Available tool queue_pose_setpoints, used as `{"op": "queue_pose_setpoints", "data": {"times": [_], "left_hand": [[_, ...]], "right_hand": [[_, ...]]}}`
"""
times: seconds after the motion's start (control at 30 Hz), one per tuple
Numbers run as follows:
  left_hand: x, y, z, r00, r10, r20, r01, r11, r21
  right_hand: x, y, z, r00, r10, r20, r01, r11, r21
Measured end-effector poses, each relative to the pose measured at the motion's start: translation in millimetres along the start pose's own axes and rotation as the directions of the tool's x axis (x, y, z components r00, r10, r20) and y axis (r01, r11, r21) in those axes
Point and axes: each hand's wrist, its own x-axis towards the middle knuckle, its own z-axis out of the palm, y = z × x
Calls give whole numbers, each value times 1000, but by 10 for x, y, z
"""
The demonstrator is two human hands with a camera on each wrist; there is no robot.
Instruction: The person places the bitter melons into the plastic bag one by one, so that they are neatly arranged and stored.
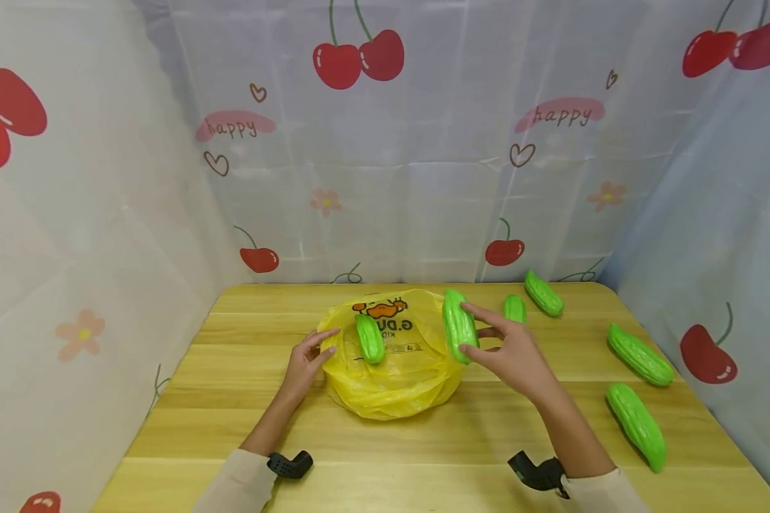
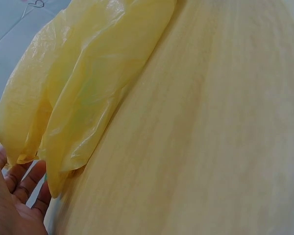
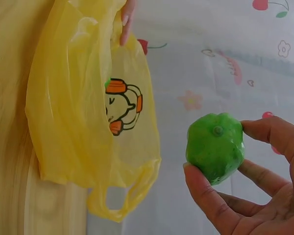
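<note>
A yellow plastic bag sits on the table with its mouth spread upward and a cartoon print on its inner wall. My left hand holds the bag's left rim, thumb and index finger at the edge. In the left wrist view, the bag hides part of that hand. One green cucumber-like toy vegetable lies inside the bag. Above the bag's right rim, my right hand pinches another ridged green toy vegetable between thumb and fingers. The right wrist view shows this toy end-on.
Several more green toy vegetables lie on the wooden table: two at the back right, others along the right side. A cherry-print curtain hangs behind and at both sides. A black wrist camera is on each wrist.
</note>
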Motion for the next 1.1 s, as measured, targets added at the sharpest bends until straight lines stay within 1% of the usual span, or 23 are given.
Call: {"op": "queue_pose_setpoints", "data": {"times": [0.17, 0.4, 0.67, 0.8, 0.93, 1.1], "left_hand": [[0, -14, 6, 1000, -3, 5, 3, 1000, -4], [-10, -19, 13, 999, -29, 15, 29, 1000, 6], [14, -24, 10, 1000, -26, 12, 26, 1000, -7], [17, -22, 9, 999, -38, 16, 38, 999, -9], [15, -19, 3, 999, -49, 16, 49, 999, -7], [14, -16, 2, 999, -30, 26, 31, 1000, -8]], "right_hand": [[68, -8, 118, 999, -7, 40, 7, 1000, -11], [144, 10, 290, 995, -31, 91, 32, 999, -10], [285, 46, 473, 988, -66, 139, 70, 997, -27], [342, 82, 542, 984, -55, 168, 60, 998, -23], [430, 106, 617, 982, -53, 181, 58, 998, -22], [547, 140, 716, 981, -37, 189, 44, 998, -37]]}}
